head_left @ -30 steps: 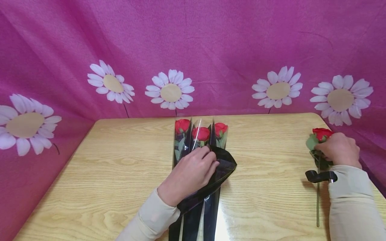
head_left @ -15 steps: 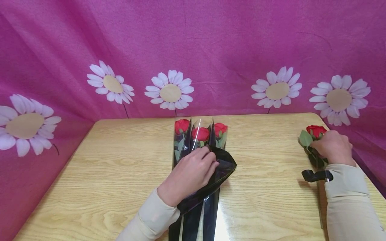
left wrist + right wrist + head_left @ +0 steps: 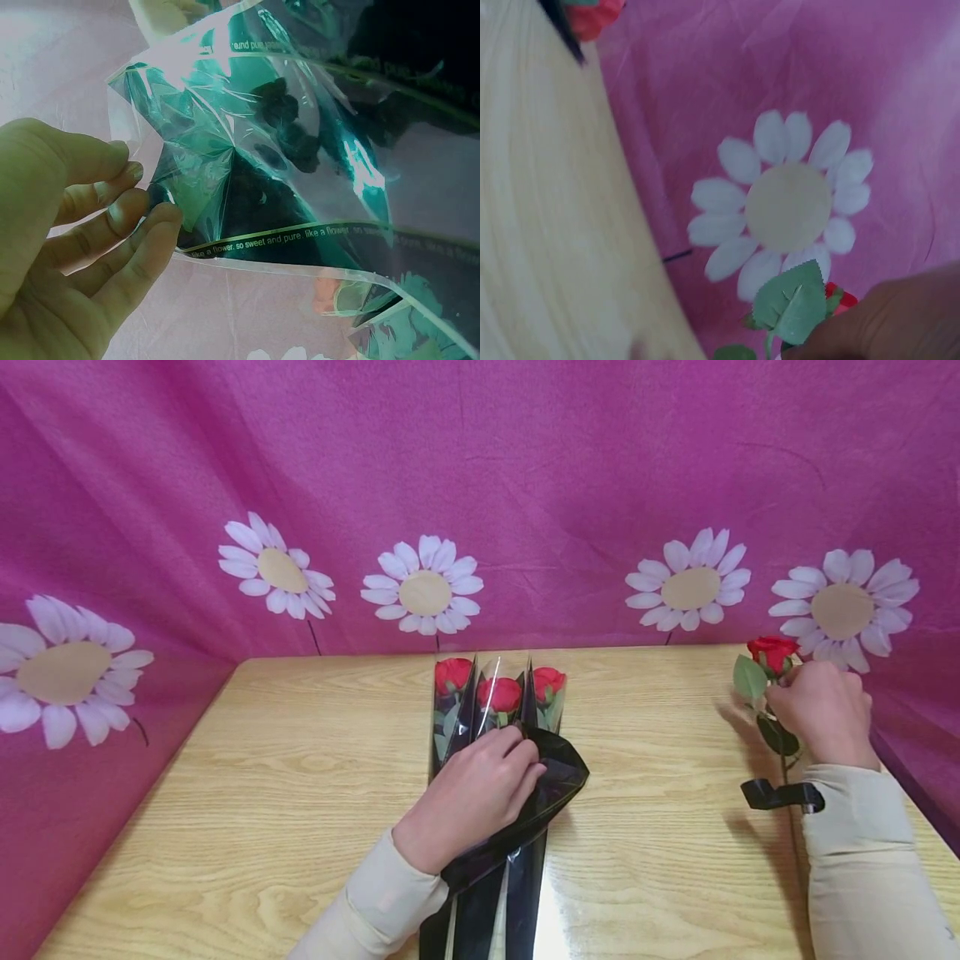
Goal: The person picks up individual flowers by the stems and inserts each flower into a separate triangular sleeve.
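My left hand grips a black flower sleeve by the edge of its wide mouth; in the left wrist view the thumb and fingertips meet at the clear-edged film. Beneath it lie three red roses in clear and black sleeves, side by side. Over at the right, my right hand pinches a single bare red rose by the stem just under its bloom. The stem hangs down beside the sleeve cuff, and its shadow falls apart from it on the wood. A green leaf shows by my thumb in the right wrist view.
A wood-grain table carries everything. Pink cloth printed with large white daisies rises behind its far edge and along both sides. A black strap sticks out from my right wrist.
My right hand has moved left and slightly away from me, raising the rose off the table surface. My left hand, the black sleeve and the wrapped roses have stayed put.
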`<action>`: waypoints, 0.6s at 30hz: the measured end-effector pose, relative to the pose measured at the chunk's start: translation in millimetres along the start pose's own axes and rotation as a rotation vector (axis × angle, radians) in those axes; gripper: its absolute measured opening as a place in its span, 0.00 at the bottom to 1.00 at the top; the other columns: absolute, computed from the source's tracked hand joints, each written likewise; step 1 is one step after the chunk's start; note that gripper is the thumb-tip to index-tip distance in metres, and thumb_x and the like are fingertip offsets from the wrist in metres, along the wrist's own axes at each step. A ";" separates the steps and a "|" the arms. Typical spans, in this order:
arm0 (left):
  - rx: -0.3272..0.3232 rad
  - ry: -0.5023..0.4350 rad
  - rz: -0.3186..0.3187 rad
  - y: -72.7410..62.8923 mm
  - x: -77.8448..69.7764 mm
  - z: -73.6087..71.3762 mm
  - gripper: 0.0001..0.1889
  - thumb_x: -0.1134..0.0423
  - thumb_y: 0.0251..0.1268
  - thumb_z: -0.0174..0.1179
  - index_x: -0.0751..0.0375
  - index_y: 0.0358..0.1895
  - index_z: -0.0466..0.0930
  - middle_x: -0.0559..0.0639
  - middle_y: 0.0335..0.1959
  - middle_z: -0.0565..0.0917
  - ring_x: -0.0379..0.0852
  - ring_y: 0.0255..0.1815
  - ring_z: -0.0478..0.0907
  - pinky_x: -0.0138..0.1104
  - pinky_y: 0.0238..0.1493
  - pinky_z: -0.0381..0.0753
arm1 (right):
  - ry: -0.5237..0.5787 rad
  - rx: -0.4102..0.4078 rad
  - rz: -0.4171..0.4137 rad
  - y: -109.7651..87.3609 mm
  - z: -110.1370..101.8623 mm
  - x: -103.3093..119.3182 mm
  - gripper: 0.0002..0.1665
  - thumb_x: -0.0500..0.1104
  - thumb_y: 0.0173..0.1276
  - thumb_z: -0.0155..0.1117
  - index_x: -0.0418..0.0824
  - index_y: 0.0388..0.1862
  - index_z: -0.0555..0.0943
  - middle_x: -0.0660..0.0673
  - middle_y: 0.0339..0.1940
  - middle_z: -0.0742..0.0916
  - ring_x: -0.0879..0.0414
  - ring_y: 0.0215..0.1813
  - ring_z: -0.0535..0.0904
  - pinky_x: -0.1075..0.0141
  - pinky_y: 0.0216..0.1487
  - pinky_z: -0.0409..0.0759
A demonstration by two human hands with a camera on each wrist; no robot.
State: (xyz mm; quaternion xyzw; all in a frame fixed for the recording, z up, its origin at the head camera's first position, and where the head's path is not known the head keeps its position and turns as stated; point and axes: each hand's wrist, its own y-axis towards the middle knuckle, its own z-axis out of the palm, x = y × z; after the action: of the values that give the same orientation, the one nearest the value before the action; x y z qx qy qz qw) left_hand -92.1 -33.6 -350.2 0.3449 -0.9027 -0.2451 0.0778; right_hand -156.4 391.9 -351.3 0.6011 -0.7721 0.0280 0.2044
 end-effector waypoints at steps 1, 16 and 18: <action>0.002 0.000 0.000 0.0 0.0 0.0 0.07 0.57 0.74 0.63 0.55 0.39 0.84 0.44 0.31 0.79 0.37 0.32 0.76 0.27 0.37 0.85 | 0.003 -0.014 -0.011 -0.6 -1.5 4.0 0.20 0.42 0.62 0.58 0.39 0.10 0.76 0.26 0.25 0.84 0.21 0.39 0.77 0.40 0.30 0.72; 0.005 0.005 0.003 -0.2 0.2 -0.2 0.07 0.57 0.74 0.63 0.55 0.39 0.83 0.43 0.31 0.79 0.37 0.32 0.76 0.28 0.37 0.84 | 0.102 -0.157 -0.126 -16.2 -14.1 58.8 0.18 0.44 0.69 0.57 0.31 0.43 0.86 0.26 0.39 0.89 0.25 0.45 0.78 0.37 0.44 0.66; 0.007 0.005 0.002 -0.3 0.3 -0.3 0.07 0.57 0.74 0.63 0.55 0.39 0.83 0.44 0.31 0.79 0.37 0.32 0.76 0.28 0.37 0.84 | 0.125 -0.183 -0.154 -19.0 -16.2 64.7 0.18 0.44 0.70 0.57 0.31 0.43 0.86 0.26 0.38 0.89 0.26 0.44 0.80 0.38 0.45 0.65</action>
State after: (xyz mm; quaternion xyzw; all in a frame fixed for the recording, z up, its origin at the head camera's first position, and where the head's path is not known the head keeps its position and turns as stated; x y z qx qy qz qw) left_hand -92.0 -34.1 -350.1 0.3449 -0.9037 -0.2411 0.0790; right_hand -146.6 332.1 -317.6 0.6345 -0.7089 -0.0208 0.3073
